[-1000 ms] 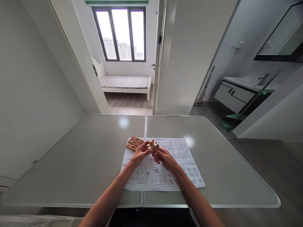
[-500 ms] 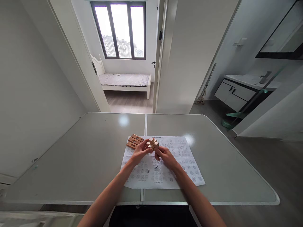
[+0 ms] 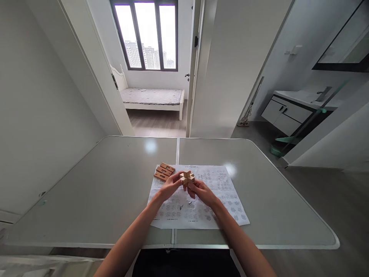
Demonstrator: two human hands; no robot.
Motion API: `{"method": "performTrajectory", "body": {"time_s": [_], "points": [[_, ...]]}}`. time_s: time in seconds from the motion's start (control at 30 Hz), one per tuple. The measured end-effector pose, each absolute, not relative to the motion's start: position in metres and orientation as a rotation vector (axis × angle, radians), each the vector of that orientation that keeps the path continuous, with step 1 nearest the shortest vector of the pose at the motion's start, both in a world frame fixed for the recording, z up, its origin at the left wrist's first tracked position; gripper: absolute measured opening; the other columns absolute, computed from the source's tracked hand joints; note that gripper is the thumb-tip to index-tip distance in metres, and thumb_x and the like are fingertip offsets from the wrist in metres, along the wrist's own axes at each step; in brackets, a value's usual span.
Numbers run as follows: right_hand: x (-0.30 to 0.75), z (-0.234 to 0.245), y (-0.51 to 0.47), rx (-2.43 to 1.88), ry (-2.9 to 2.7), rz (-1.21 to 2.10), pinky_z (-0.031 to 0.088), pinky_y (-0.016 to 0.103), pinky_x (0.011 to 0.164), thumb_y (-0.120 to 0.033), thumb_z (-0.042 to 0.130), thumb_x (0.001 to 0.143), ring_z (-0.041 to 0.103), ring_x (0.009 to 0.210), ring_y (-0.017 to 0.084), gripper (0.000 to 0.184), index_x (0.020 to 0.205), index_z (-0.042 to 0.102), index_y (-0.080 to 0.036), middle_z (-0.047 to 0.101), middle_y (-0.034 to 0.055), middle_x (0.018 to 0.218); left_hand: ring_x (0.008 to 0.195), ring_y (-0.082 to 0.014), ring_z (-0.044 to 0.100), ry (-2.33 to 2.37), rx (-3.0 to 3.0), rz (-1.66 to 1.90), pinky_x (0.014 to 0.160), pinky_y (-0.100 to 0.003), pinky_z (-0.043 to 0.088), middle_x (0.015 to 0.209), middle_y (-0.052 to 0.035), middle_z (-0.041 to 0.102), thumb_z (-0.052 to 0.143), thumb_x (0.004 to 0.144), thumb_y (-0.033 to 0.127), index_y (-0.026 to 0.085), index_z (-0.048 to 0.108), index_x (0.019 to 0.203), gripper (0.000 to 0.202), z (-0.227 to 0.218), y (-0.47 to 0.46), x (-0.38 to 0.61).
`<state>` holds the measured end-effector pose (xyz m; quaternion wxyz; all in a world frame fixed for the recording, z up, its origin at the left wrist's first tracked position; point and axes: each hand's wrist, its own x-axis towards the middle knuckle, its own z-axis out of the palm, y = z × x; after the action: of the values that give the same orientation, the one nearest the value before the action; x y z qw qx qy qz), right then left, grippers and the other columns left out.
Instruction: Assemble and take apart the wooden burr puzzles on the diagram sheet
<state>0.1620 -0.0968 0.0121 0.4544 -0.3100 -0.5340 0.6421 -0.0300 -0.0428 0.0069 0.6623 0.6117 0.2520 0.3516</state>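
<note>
Between my two hands is a pale wooden burr puzzle (image 3: 187, 177), its blocks crossing one another, held just above the printed sheet. My left hand (image 3: 170, 187) grips it from the left with thumb and fingers. From the right, my right hand (image 3: 201, 191) pinches its lower right side, with the other fingers curled underneath. Beyond my left hand lie several reddish-brown wooden pieces (image 3: 164, 171) with slots cut in them, side by side at the sheet's far left corner. The paper sheet (image 3: 198, 219) carries rows of small printed diagrams, partly covered by my hands and forearms.
The grey-green table (image 3: 95, 200) has a pale edge strip and a seam down its middle. Past it, a doorway shows a bed (image 3: 154, 96) under a window (image 3: 145, 36). A washbasin cabinet (image 3: 288, 113) stands off to the right.
The puzzle has turned a little in my hands and shifted slightly right. My left fingers have slid lower along its left side. The slotted pieces and sheet stay put.
</note>
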Motion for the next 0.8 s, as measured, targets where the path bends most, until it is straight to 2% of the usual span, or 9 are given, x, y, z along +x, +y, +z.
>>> {"method": "performTrajectory", "body": {"time_s": [0.1,0.2,0.3,0.43,0.5,0.57,0.67,0.73,0.8], "points": [[0.163,0.012,-0.097,-0.768,-1.341,1.577,0.039,0.028,0.058,-0.067,0.066,0.094,0.043,0.051,0.012,0.051,0.087,0.072,-0.017,0.051,-0.0035,0.057,0.074,-0.0187,0.063,0.564,1.388,0.793,0.075,-0.032,0.052,0.101,-0.0111,0.075,0.072,0.078,0.079,0.015,0.066,0.141,0.09,0.006,-0.042,-0.03],[0.162,0.009,-0.095,-0.796,-1.344,1.519,0.04,0.029,0.058,-0.064,0.068,0.094,0.044,0.052,0.012,0.046,0.091,0.072,-0.018,0.057,-0.0017,0.065,0.083,-0.0215,0.067,0.578,1.4,0.815,0.078,-0.032,0.054,0.11,-0.0122,0.075,0.07,0.083,0.075,0.016,0.066,0.141,0.082,0.009,-0.043,-0.031],[0.159,0.002,-0.092,-0.852,-1.326,1.417,0.038,0.028,0.055,-0.06,0.072,0.091,0.045,0.054,0.012,0.04,0.097,0.071,-0.02,0.058,-0.0024,0.069,0.104,-0.0273,0.071,0.588,1.416,0.829,0.092,-0.037,0.056,0.123,-0.0122,0.074,0.074,0.086,0.066,0.021,0.063,0.144,0.074,0.014,-0.046,-0.029],[0.155,-0.007,-0.088,-0.928,-1.331,1.293,0.035,0.026,0.051,-0.056,0.073,0.091,0.042,0.051,0.012,0.038,0.104,0.071,-0.02,0.047,-0.0074,0.057,0.122,-0.0328,0.069,0.598,1.434,0.858,0.107,-0.044,0.053,0.137,-0.0129,0.07,0.085,0.081,0.053,0.024,0.061,0.144,0.073,0.017,-0.049,-0.024],[0.154,-0.008,-0.087,-0.957,-1.339,1.234,0.038,0.026,0.051,-0.055,0.072,0.09,0.046,0.052,0.013,0.041,0.111,0.07,-0.02,0.055,-0.005,0.065,0.126,-0.0338,0.068,0.626,1.444,0.887,0.11,-0.046,0.052,0.141,-0.0132,0.069,0.087,0.081,0.046,0.024,0.063,0.141,0.069,0.017,-0.049,-0.023],[0.154,-0.007,-0.087,-0.989,-1.336,1.162,0.043,0.026,0.053,-0.054,0.073,0.09,0.053,0.058,0.014,0.042,0.117,0.068,-0.022,0.066,0.0,0.081,0.128,-0.0346,0.067,0.652,1.451,0.911,0.111,-0.047,0.052,0.143,-0.0131,0.068,0.087,0.082,0.042,0.023,0.064,0.14,0.066,0.017,-0.048,-0.023],[0.156,-0.003,-0.088,-1.034,-1.318,1.056,0.048,0.027,0.058,-0.051,0.074,0.089,0.061,0.071,0.016,0.042,0.119,0.066,-0.023,0.071,0.0062,0.106,0.13,-0.0351,0.066,0.675,1.456,0.935,0.113,-0.048,0.052,0.143,-0.0131,0.068,0.088,0.081,0.038,0.023,0.064,0.142,0.067,0.017,-0.047,-0.026],[0.159,-0.001,-0.088,-1.045,-1.31,1.025,0.049,0.027,0.059,-0.051,0.072,0.092,0.062,0.076,0.017,0.038,0.118,0.066,-0.023,0.071,0.0079,0.112,0.13,-0.0347,0.066,0.685,1.457,0.943,0.112,-0.047,0.052,0.144,-0.0129,0.067,0.088,0.081,0.036,0.024,0.061,0.145,0.071,0.017,-0.047,-0.028],[0.16,0.0,-0.087,-1.036,-1.31,1.036,0.049,0.027,0.058,-0.053,0.067,0.096,0.062,0.075,0.017,0.037,0.116,0.067,-0.023,0.071,0.0077,0.107,0.128,-0.0338,0.067,0.694,1.459,0.942,0.111,-0.046,0.053,0.144,-0.0128,0.068,0.088,0.081,0.034,0.024,0.059,0.148,0.074,0.017,-0.046,-0.028]]}}
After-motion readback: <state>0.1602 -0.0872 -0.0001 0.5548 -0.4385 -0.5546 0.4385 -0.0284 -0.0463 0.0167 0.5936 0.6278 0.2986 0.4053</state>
